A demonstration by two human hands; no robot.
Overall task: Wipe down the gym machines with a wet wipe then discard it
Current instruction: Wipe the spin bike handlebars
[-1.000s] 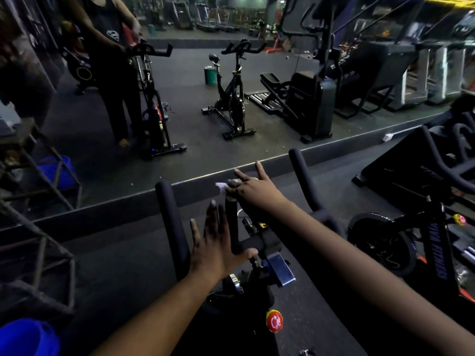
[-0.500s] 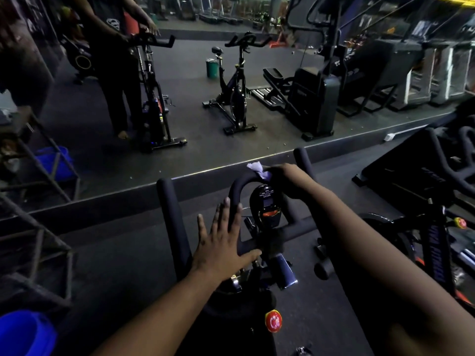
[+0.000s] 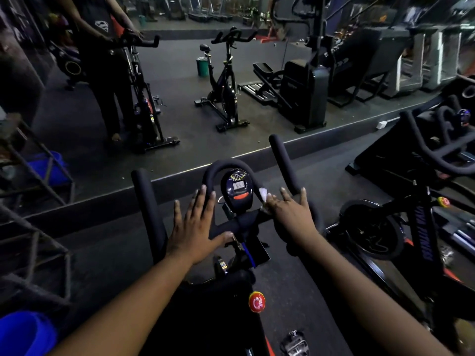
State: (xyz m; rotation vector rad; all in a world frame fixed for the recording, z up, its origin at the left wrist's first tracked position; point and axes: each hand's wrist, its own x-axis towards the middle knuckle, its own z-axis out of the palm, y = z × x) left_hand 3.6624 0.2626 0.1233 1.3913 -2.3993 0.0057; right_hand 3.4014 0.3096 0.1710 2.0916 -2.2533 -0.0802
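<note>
White and crumpled, the small wet wipe (image 3: 264, 194) shows only as a pale corner beside the oval black console with a grey screen and an orange button (image 3: 237, 191). It lies just to the right of this console, under the fingertips of the right hand (image 3: 290, 214). How much of the wipe is hidden below the hand, I cannot tell.

The right hand lies flat with straight, spread fingers. It presses the wipe on the black padded handlebar of the spin bike (image 3: 231, 224), at the place where the curved middle loop comes down to the cross bar, to the right of the console. The right forearm reaches in from the lower right corner.

The left hand (image 3: 196, 227) is also wide, with fingers straight and a little apart. It rests on the cross bar to the left of the console, its thumb pointing toward the stem below the console, and it holds nothing. Two fingertips reach the left side of the loop.

Below the console, low on the frame, sits a round red knob (image 3: 256, 301).
</note>
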